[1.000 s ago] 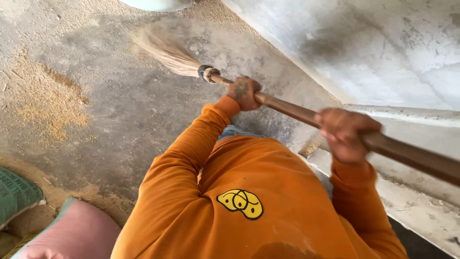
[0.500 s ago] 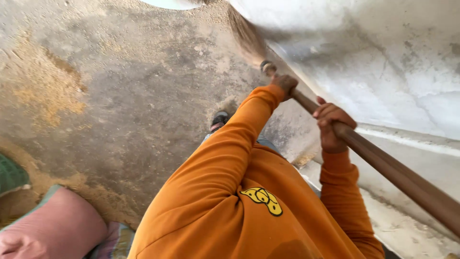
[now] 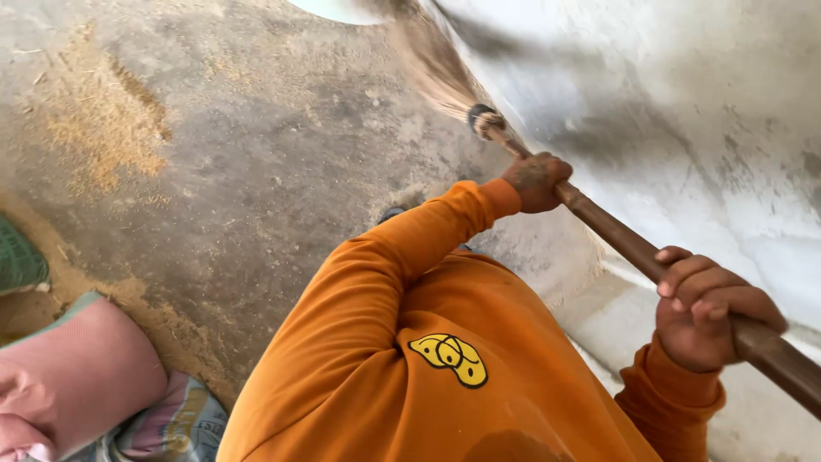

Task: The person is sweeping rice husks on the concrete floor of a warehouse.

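I look down over my orange sweatshirt at a long brown wooden broom handle [image 3: 616, 235] that runs from the lower right up to the middle top. My left hand [image 3: 535, 181] grips the handle near the broom head. My right hand [image 3: 705, 310] grips it lower down, near the right edge. The straw bristles [image 3: 432, 60] are blurred with motion at the foot of a whitewashed wall [image 3: 684, 111], above the dusty concrete floor [image 3: 256, 171].
A patch of yellow-brown sawdust or husk [image 3: 103, 128] lies on the floor at the left. A pink sack [image 3: 73, 376] and a green woven one [image 3: 17, 261] sit at the lower left. A pale ledge [image 3: 616, 334] runs along the wall's base.
The broom head has swung from the floor at the upper left toward the wall at the right. Both hands stayed on the handle and moved with it.
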